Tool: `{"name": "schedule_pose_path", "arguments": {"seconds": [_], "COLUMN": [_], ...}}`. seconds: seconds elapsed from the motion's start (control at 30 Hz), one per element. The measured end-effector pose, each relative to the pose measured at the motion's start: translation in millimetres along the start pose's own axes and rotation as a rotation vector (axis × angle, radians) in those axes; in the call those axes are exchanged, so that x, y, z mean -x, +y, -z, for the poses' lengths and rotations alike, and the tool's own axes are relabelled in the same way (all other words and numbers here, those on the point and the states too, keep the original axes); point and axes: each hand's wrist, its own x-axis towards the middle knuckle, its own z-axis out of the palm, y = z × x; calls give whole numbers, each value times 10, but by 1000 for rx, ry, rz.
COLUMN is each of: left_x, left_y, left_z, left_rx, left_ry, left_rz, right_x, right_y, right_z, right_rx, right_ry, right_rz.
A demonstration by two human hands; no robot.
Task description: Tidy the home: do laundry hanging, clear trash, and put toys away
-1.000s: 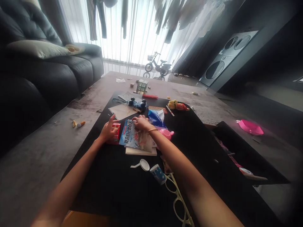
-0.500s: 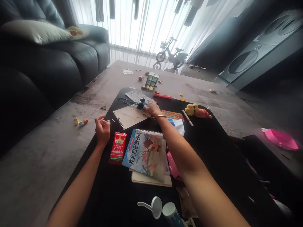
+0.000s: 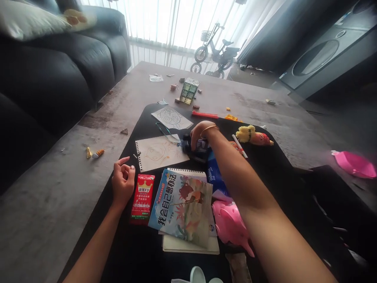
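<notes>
My right hand [image 3: 200,131], reaching over the table with a bangle at the wrist, grips a dark toy car [image 3: 202,149] with black wheels from above. A thin teal cord [image 3: 165,131] trails from the car's left side across a spiral-edged drawing sheet [image 3: 156,153]. Most of the car's top is hidden under my fingers. My left hand [image 3: 123,179] hovers at the table's left edge, palm up, fingers loosely bent and apart, holding nothing. Nearest to it lies a red snack packet [image 3: 143,196]. A picture book [image 3: 182,208] rests on notebooks beside the packet.
A blue tissue pack [image 3: 216,173] and pink toy [image 3: 229,224] lie under my right forearm. A marker [image 3: 240,146], plush toy [image 3: 255,135], red stick [image 3: 205,114] and second drawing [image 3: 172,118] are on the black table [image 3: 118,251]. A cube box [image 3: 189,91] stands on the floor.
My right hand has come nearer and to the right, drawing the toy car and its cord off the upper drawing. My left hand stays loosely bent. The view has shifted slightly downward.
</notes>
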Motion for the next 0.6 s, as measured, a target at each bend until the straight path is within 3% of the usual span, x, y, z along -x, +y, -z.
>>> {"name": "schedule_pose_path", "arguments": {"seconds": [0.07, 0.1, 0.2, 0.27, 0.4, 0.6], "left_x": [30, 36, 35, 26, 6, -21], "left_y": [25, 33, 37, 26, 5, -15], "left_z": [-12, -22, -42, -35, 12, 35], "left_rx": [-7, -13, -43, -54, -37, -33], "left_ry": [-13, -20, -45, -70, -54, -28], "left_rz": [21, 26, 11, -2, 27, 47], "right_x": [-81, -129, -275, -346, -372, -271], "right_y": [15, -4, -156, -291, -477, -552], "right_z": [73, 69, -104, -275, -439, -373], "right_rx": [-64, -96, -86, -25, 118, 352], "right_ry": [-86, -64, 259, 357, 291, 271], "right_rz": [28, 33, 41, 13, -68, -7]}}
